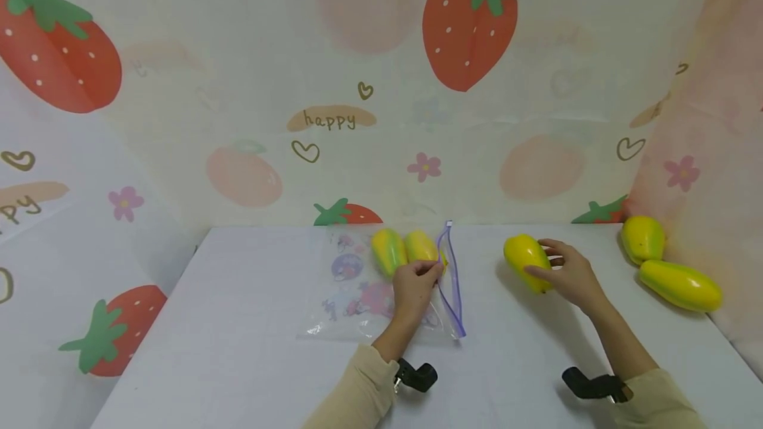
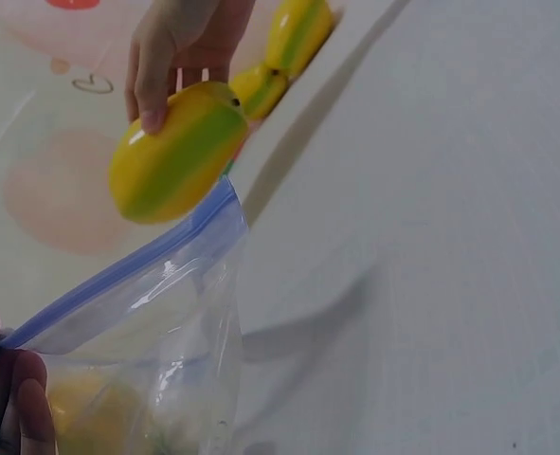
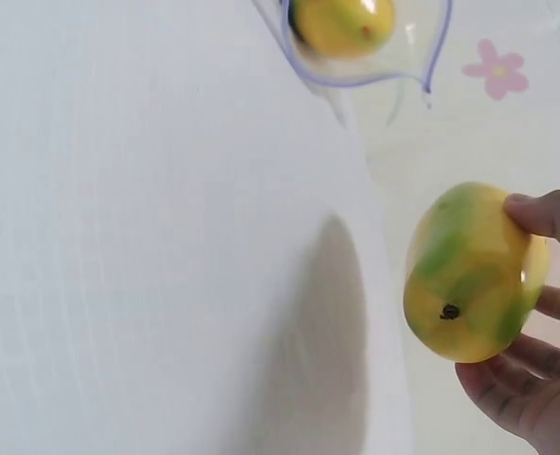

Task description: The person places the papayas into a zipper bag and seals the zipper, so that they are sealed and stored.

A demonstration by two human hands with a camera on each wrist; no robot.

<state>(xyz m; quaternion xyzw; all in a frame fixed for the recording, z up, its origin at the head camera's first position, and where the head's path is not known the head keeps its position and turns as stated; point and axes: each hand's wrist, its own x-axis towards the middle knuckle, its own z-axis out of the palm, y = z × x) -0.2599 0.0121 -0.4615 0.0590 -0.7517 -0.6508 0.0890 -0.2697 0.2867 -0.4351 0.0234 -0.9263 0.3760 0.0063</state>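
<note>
My left hand (image 1: 412, 290) pinches the purple zip edge of a clear zip bag (image 1: 352, 323) and holds its mouth apart, facing right. Two yellow-green papayas, one at the left (image 1: 389, 250) and one nearer the mouth (image 1: 420, 245), lie inside the bag. To the right, my right hand (image 1: 575, 278) grips another papaya (image 1: 523, 257) between thumb and fingers, raised over the table with its shadow below. In the left wrist view this papaya (image 2: 180, 156) appears just beyond the bag's zip edge (image 2: 137, 267). The right wrist view shows its dark stem spot facing the camera.
Two more papayas, a rounder one (image 1: 642, 240) and a longer one (image 1: 679, 285), lie at the white table's (image 1: 238, 323) right edge. A strawberry-printed cloth (image 1: 381, 85) stands behind the table and along both sides. Each wrist wears a black camera mount (image 1: 417, 376).
</note>
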